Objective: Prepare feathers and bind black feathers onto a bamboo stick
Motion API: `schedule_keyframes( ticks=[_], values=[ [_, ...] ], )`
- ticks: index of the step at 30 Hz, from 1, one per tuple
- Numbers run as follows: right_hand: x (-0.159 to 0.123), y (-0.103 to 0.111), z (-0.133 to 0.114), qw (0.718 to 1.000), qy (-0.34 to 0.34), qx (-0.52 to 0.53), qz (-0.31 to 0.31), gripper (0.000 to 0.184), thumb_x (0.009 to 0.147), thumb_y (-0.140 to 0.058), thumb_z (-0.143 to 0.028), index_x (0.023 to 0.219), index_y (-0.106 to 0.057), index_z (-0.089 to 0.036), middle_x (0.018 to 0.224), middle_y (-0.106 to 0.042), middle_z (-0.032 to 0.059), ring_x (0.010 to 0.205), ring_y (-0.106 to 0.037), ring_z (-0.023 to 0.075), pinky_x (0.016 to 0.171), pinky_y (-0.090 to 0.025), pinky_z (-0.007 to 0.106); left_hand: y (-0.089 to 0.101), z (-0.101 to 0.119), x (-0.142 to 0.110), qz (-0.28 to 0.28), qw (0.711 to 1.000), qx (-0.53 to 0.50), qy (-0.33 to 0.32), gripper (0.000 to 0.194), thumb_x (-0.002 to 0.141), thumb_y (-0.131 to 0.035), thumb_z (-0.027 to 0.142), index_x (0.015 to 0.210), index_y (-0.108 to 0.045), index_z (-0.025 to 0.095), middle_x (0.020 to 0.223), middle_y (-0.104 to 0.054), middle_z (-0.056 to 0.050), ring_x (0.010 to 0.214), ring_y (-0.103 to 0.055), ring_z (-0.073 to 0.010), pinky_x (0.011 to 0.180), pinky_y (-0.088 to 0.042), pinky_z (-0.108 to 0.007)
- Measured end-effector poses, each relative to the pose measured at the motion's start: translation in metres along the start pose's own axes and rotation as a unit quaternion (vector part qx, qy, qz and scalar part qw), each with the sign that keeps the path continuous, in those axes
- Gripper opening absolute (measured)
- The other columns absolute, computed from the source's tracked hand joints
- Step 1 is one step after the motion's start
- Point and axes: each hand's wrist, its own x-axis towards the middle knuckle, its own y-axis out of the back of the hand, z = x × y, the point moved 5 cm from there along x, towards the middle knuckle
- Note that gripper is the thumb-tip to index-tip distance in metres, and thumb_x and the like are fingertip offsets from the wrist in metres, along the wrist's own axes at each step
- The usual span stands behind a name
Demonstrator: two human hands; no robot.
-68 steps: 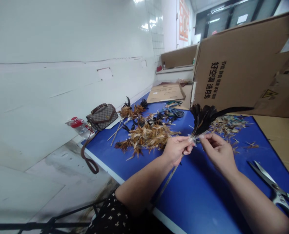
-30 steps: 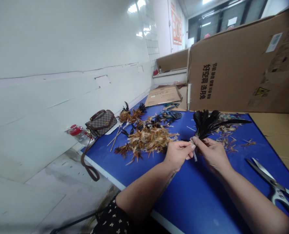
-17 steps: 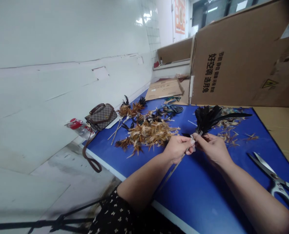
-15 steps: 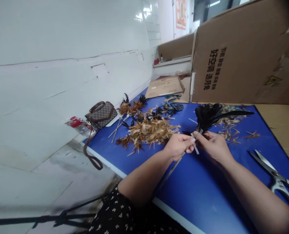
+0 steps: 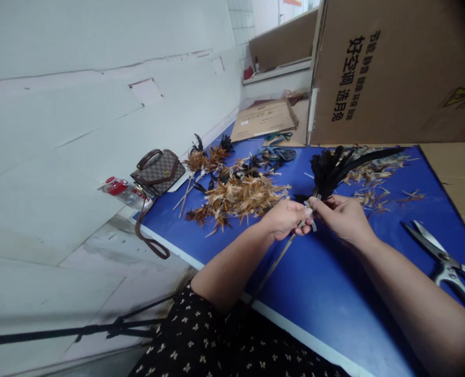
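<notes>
My left hand [image 5: 287, 219] is closed round a thin stick [image 5: 275, 266], which slants down toward my lap. At the stick's upper end my right hand [image 5: 345, 217] pinches the base of a bunch of black feathers [image 5: 329, 170]; one long feather sticks out to the right. Between the two hands a short end of clear tape-like strip [image 5: 314, 226] hangs by the stick. The fingertips of both hands nearly meet there. Left of my hands lies a heap of golden-brown feathers [image 5: 244, 196].
Open scissors [image 5: 444, 259] lie on the blue table [image 5: 322, 309] at the right. Loose feathers [image 5: 374, 196] are scattered behind my right hand. A brown handbag [image 5: 159, 173] and a red-capped bottle [image 5: 120, 191] stand at the left edge. A large cardboard box [image 5: 397, 78] rises behind.
The camera view has tilted down, so the table and my hands appear a little higher. Both hands keep their grip at the feather base with little visible movement.
</notes>
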Motion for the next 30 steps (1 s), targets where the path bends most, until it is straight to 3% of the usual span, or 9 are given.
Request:
schedule_keyframes(
  ticks=[4, 8, 11, 15, 18, 21, 23, 30],
  values=[
    [0.001, -0.003, -0.001, 1.000, -0.015, 0.005, -0.027, 0.068, 0.080, -0.086, -0.088, 0.072, -0.076, -0.020, 0.069, -0.077, 0.0069, 0.061, -0.064, 0.0181, 0.056, -0.048, 0.030, -0.004, 0.000, 0.000, 0.024, 0.999, -0.046, -0.006, 0.029, 0.108, -0.070, 0.018, 0.081, -0.061, 0.013, 0.067, -0.055, 0.004, 0.045, -0.045, -0.0034, 0.043, -0.026, -0.015],
    [0.011, 0.012, 0.004, 0.997, 0.024, -0.068, -0.024, 0.071, 0.096, -0.068, -0.090, 0.081, -0.080, -0.021, 0.062, -0.069, 0.0031, 0.054, -0.052, 0.0146, 0.052, -0.039, 0.030, 0.004, 0.012, -0.004, 0.053, 0.996, -0.066, -0.033, 0.027, 0.109, -0.071, 0.021, 0.086, -0.061, 0.013, 0.069, -0.053, 0.004, 0.047, -0.042, -0.0026, 0.045, -0.025, -0.014],
    [0.023, 0.030, 0.018, 0.982, 0.072, -0.175, 0.023, 0.064, 0.104, -0.061, -0.080, 0.098, -0.086, -0.021, 0.076, -0.079, 0.0070, 0.061, -0.061, 0.0186, 0.059, -0.047, 0.033, 0.018, 0.024, -0.007, 0.086, 0.991, -0.084, -0.053, 0.028, 0.110, -0.070, 0.021, 0.085, -0.060, 0.012, 0.069, -0.051, 0.005, 0.048, -0.041, -0.0019, 0.046, -0.024, -0.014],
    [0.030, 0.035, 0.045, 0.962, 0.071, -0.262, 0.022, 0.047, 0.102, -0.066, -0.061, 0.097, -0.089, -0.021, 0.072, -0.078, 0.0074, 0.060, -0.062, 0.0221, 0.061, -0.048, 0.036, 0.030, 0.032, -0.010, 0.112, 0.988, -0.086, -0.064, 0.025, 0.109, -0.069, 0.017, 0.086, -0.061, 0.012, 0.071, -0.051, 0.004, 0.049, -0.041, -0.0022, 0.046, -0.023, -0.014],
    [0.028, 0.027, 0.053, 0.939, 0.081, -0.333, 0.003, 0.036, 0.102, -0.065, -0.047, 0.108, -0.092, -0.023, 0.094, -0.085, 0.0120, 0.075, -0.072, 0.0265, 0.073, -0.055, 0.039, 0.029, 0.030, -0.008, 0.113, 0.989, -0.078, -0.056, 0.026, 0.108, -0.072, 0.019, 0.086, -0.061, 0.013, 0.071, -0.051, 0.004, 0.049, -0.040, -0.0023, 0.047, -0.023, -0.014],
    [0.026, 0.020, 0.056, 0.908, 0.081, -0.411, -0.001, 0.043, 0.107, -0.058, -0.041, 0.134, -0.088, -0.024, 0.121, -0.082, 0.0180, 0.091, -0.076, 0.0304, 0.081, -0.057, 0.041, 0.026, 0.026, -0.006, 0.104, 0.990, -0.075, -0.055, 0.027, 0.108, -0.074, 0.024, 0.087, -0.061, 0.013, 0.072, -0.052, 0.003, 0.050, -0.041, -0.0025, 0.048, -0.024, -0.015],
    [0.027, 0.018, 0.059, 0.887, 0.071, -0.457, -0.006, 0.048, 0.109, -0.055, -0.038, 0.145, -0.083, -0.022, 0.124, -0.078, 0.0211, 0.091, -0.076, 0.0312, 0.079, -0.057, 0.042, 0.024, 0.025, -0.005, 0.097, 0.991, -0.074, -0.056, 0.028, 0.109, -0.072, 0.025, 0.087, -0.062, 0.013, 0.073, -0.052, 0.003, 0.050, -0.041, -0.0028, 0.048, -0.024, -0.015],
    [0.035, 0.021, 0.065, 0.843, 0.060, -0.533, -0.044, 0.044, 0.114, -0.047, -0.037, 0.121, -0.085, -0.016, 0.118, -0.076, 0.0218, 0.090, -0.076, 0.0309, 0.079, -0.055, 0.042, 0.025, 0.028, -0.007, 0.088, 0.990, -0.083, -0.066, 0.027, 0.112, -0.067, 0.021, 0.087, -0.061, 0.013, 0.072, -0.052, 0.003, 0.050, -0.040, -0.0026, 0.048, -0.023, -0.015]
  ],
)
